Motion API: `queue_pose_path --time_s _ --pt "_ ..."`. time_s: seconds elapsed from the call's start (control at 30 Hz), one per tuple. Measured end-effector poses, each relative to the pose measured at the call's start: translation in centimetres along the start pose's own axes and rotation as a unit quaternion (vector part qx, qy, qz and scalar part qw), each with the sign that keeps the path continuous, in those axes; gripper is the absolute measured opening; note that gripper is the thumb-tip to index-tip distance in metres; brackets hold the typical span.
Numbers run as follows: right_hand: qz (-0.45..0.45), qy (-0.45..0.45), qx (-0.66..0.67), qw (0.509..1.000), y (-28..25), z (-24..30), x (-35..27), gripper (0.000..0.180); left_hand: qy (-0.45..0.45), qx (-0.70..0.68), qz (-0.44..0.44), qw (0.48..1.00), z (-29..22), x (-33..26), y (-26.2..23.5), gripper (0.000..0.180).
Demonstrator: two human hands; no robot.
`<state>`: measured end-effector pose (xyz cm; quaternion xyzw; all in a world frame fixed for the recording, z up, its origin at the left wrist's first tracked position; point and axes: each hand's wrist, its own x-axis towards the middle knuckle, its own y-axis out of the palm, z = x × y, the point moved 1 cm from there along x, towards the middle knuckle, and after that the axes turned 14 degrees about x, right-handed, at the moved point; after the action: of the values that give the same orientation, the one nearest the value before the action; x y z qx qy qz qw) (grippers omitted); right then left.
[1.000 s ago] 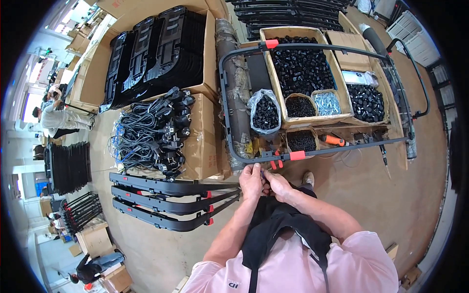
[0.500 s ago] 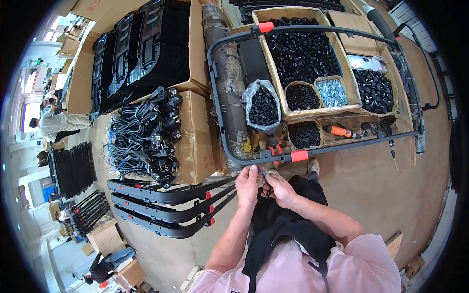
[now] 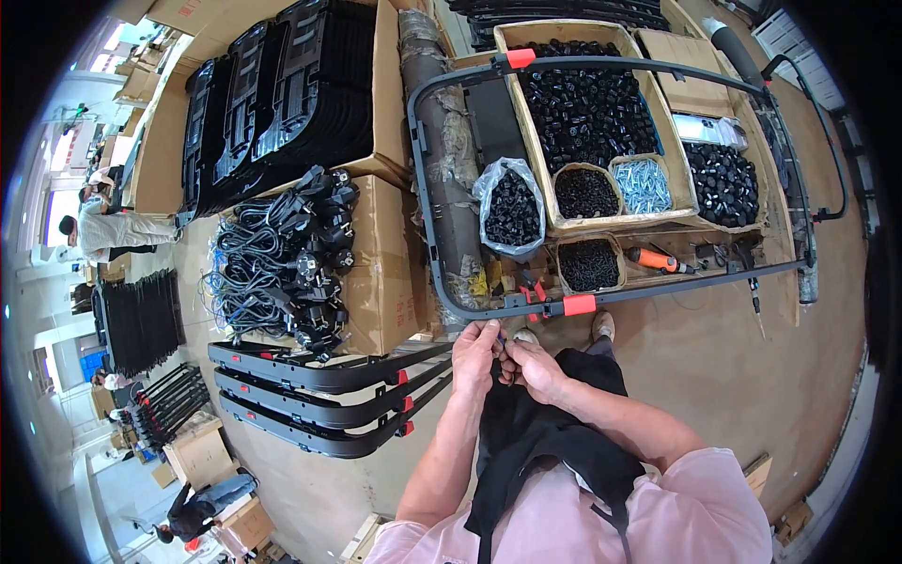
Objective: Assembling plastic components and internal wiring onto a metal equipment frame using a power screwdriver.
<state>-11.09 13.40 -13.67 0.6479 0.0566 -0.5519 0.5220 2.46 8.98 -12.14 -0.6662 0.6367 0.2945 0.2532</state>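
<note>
My left hand and my right hand are pressed together just below the near bar of a large dark metal frame that lies over the workbench. Their fingers pinch something small and dark between them; what it is cannot be made out. An orange clip sits on the frame bar right above my right hand. A black apron hangs below my hands.
Cardboard boxes of black parts, a bag of black pieces, silver screws and an orange-handled tool lie inside the frame. Black cables rest on a carton at left. Curved black frames lie on the floor. Other people stand at far left.
The view has shifted slightly, so the bench sits higher in the picture. My hands stay together at the frame's near bar, fingers working the same small piece.
</note>
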Motion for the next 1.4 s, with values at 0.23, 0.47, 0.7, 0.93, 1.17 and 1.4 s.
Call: queue_pose_path --time_s 0.23,0.47,0.7,0.93,1.17,1.4 --pt "-0.001 -0.008 0.014 1.0 -0.1 -0.4 0.4 0.026 -0.005 -0.068 -0.051 0.996 0.6 -0.6 0.9 0.015" --pt "-0.036 -0.044 0.03 0.998 0.4 -0.1 -0.3 0.025 0.011 -0.016 -0.119 0.993 -0.2 -1.5 3.4 0.022" --pt "-0.039 -0.027 0.063 0.997 -0.2 0.5 0.0 0.024 0.075 0.018 -0.143 0.987 -0.9 -2.2 4.1 0.019" --pt "0.049 -0.013 0.097 0.994 2.1 2.0 0.5 0.026 0.194 0.295 -0.217 0.91 3.5 -7.4 -0.2 0.027" --pt "0.04 -0.034 0.122 0.991 2.1 1.7 1.8 0.029 0.144 0.311 -0.072 0.937 7.7 -6.9 -1.6 0.046" --pt "-0.044 -0.159 -0.462 0.871 4.7 5.0 0.5 0.033 0.229 0.302 -0.01 0.925 9.3 -5.7 -3.8 0.026"
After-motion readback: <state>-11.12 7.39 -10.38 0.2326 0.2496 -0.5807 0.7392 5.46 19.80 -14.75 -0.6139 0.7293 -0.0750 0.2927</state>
